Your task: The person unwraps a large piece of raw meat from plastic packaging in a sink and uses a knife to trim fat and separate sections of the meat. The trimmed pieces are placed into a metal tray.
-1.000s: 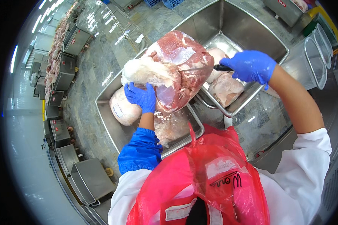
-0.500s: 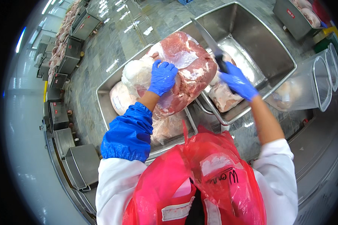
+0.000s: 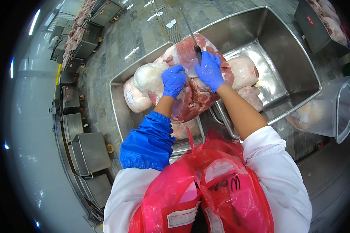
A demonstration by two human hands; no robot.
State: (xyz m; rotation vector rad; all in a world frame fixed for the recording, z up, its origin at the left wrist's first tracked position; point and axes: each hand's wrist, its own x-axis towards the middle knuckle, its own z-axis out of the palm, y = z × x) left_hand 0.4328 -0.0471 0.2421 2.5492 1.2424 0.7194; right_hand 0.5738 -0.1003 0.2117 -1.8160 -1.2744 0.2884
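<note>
My left hand (image 3: 173,81), in a blue glove, has curled fingers gripping a large piece of red raw meat (image 3: 194,101) beside its whitish fatty lump (image 3: 146,75). My right hand (image 3: 209,71), also gloved, holds the black-handled long knife (image 3: 191,34) over the top of that meat, blade pointing up and away from me. The meat rests over the left steel tub (image 3: 116,105), where a pale labelled piece (image 3: 132,99) lies beside it. In the right steel tub (image 3: 274,56), just right of my hands, are pale pink pieces (image 3: 243,68).
At the far right stand a grey bin of meat (image 3: 315,29) and translucent tubs (image 3: 330,112). Along the left, steel carts (image 3: 95,151), some heaped with meat, line a pale wall (image 3: 35,136). A drain grate (image 3: 177,33) runs through the tiled floor (image 3: 140,27).
My right hand has swung the knife leftward from over the right tub onto the top of the meat. My left hand still grips the meat, higher up than a second ago.
</note>
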